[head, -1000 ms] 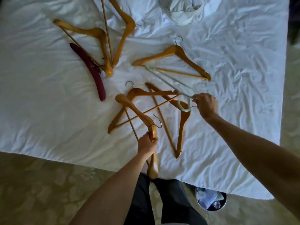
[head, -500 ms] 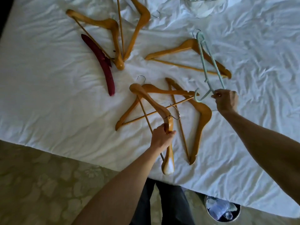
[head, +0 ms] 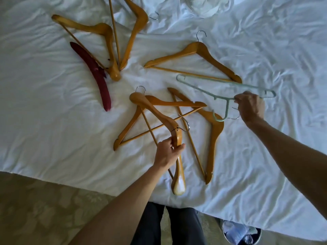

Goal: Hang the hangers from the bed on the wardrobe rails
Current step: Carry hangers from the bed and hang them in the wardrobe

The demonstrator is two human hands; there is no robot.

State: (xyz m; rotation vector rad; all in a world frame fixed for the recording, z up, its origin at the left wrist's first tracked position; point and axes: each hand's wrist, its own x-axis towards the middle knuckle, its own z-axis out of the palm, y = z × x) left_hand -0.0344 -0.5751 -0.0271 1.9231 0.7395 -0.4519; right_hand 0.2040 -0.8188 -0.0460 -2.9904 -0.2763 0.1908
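Observation:
Several wooden hangers lie scattered on the white bed (head: 53,129). My left hand (head: 168,153) grips a thick wooden hanger (head: 155,112) near its metal hook, one end of it hanging past the bed's edge. My right hand (head: 250,107) holds a thin pale green plastic hanger (head: 221,85) at its neck, lifted above the sheet and lying roughly level. A second small metal hook shows at that hand. A dark red hanger (head: 97,75) lies at the left. Another wooden hanger (head: 198,55) rests just beyond the green one. Two more wooden hangers (head: 210,135) lie crossed between my hands.
A crumpled white cloth (head: 207,6) sits at the bed's far edge. Patterned carpet (head: 44,209) runs along the near side. A small bin (head: 241,233) with rubbish stands on the floor at the lower right. My dark trouser legs (head: 169,227) are against the bed.
My right hand has swung the green hanger from pointing up and away to lying level across the bed. My left hand keeps its grip on the wooden hanger.

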